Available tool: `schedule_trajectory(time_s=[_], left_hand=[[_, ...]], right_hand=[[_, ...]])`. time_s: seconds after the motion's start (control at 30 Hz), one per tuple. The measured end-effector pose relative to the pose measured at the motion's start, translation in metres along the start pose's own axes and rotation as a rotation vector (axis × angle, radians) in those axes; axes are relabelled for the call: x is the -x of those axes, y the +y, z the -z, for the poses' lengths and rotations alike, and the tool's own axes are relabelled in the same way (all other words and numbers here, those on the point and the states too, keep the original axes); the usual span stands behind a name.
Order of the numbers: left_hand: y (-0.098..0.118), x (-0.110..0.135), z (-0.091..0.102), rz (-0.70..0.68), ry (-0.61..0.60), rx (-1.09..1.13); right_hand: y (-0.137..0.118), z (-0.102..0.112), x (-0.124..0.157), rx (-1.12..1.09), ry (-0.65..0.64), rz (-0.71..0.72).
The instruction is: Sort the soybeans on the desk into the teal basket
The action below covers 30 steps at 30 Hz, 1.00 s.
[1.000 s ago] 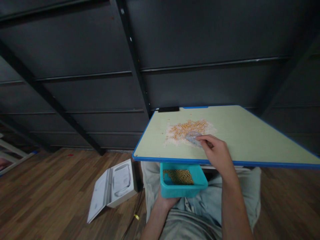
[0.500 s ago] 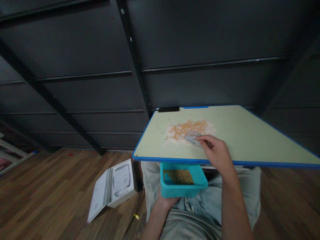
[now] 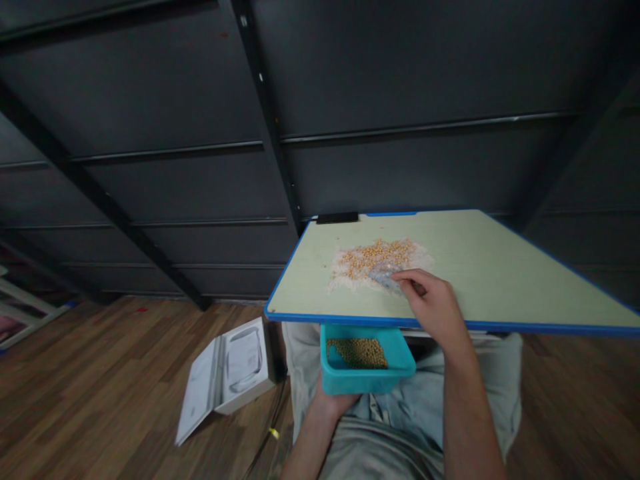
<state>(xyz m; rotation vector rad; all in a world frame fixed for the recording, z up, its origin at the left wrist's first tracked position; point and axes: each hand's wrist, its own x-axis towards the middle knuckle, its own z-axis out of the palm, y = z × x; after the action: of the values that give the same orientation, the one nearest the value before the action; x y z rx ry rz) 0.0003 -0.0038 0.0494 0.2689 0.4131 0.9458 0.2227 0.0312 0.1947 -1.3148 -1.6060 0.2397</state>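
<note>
A pale green table (image 3: 500, 267) with a blue rim carries a heap of yellow beans (image 3: 376, 257) mixed into white grains (image 3: 345, 280). My right hand (image 3: 433, 303) rests on the table at the heap's near edge, fingers pinched on a small clear scoop (image 3: 384, 274) that lies against the beans. Below the table's front edge my left hand (image 3: 334, 402) holds up a teal plastic tub (image 3: 367, 363) from underneath. The tub has yellow beans in its bottom. Most of the left hand's fingers are hidden behind the tub.
An open white box (image 3: 223, 377) lies on the wooden floor to the left. Dark metal panels and a slanted beam (image 3: 265, 120) stand behind the table. A black flat object (image 3: 337, 218) sits at the table's far edge. My lap is under the tub.
</note>
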Motion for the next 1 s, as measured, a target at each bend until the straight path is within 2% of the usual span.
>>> schedule_trajectory(time_s=[0.1, 0.23, 0.4, 0.63, 1.0], left_hand=[[0.002, 0.001, -0.001, 0.014, 0.024, -0.078], [0.002, 0.002, -0.001, -0.008, 0.055, -0.077], [0.001, 0.002, 0.000, -0.005, 0.001, -0.079], [-0.002, -0.001, 0.003, -0.008, 0.041, -0.088], [-0.001, -0.002, 0.012, 0.008, -0.029, -0.022]], right_hand=[[-0.002, 0.000, 0.001, 0.005, -0.001, -0.007], [-0.003, 0.001, 0.000, 0.006, -0.003, 0.000], [-0.002, 0.001, -0.001, 0.017, -0.001, -0.004], [-0.002, 0.001, -0.001, 0.009, -0.007, -0.022], [-0.004, 0.002, 0.000, 0.017, -0.009, -0.020]])
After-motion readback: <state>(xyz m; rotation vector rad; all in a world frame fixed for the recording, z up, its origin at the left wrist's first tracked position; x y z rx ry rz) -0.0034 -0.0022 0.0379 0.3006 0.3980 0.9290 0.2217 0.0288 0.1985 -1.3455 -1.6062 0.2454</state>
